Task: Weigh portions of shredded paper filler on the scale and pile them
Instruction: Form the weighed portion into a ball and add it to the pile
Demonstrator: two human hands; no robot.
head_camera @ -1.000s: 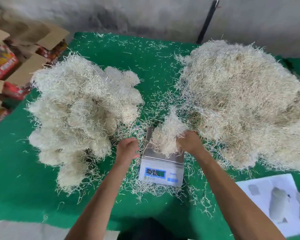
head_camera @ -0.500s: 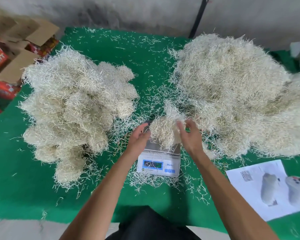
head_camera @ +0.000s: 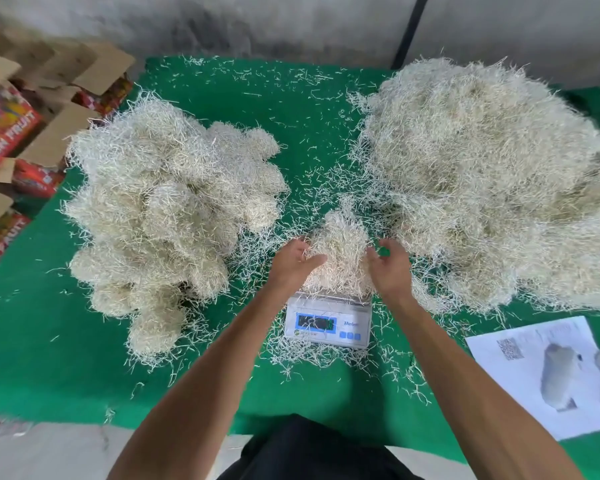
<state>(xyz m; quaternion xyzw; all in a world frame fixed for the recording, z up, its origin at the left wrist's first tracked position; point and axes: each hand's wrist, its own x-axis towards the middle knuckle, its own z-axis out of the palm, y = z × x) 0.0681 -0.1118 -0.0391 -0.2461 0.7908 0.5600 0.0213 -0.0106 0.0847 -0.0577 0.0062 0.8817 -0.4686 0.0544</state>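
Left hand (head_camera: 293, 263) and right hand (head_camera: 390, 268) reach forward, fingers relaxed.

The tabletop (head_camera: 309, 109) wears a matt green, felt-like cloth. The shredded paper filler (head_camera: 340, 258) looks dry, pale and wiry. The scale (head_camera: 328, 323) is smooth white plastic under a metal pan. At the right edge lies a printed paper sheet (head_camera: 520, 382).

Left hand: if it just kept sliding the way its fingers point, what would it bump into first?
The left hand points right and away, so it would likely push straight into the filler portion on the scale; its fingertips already appear to touch it.
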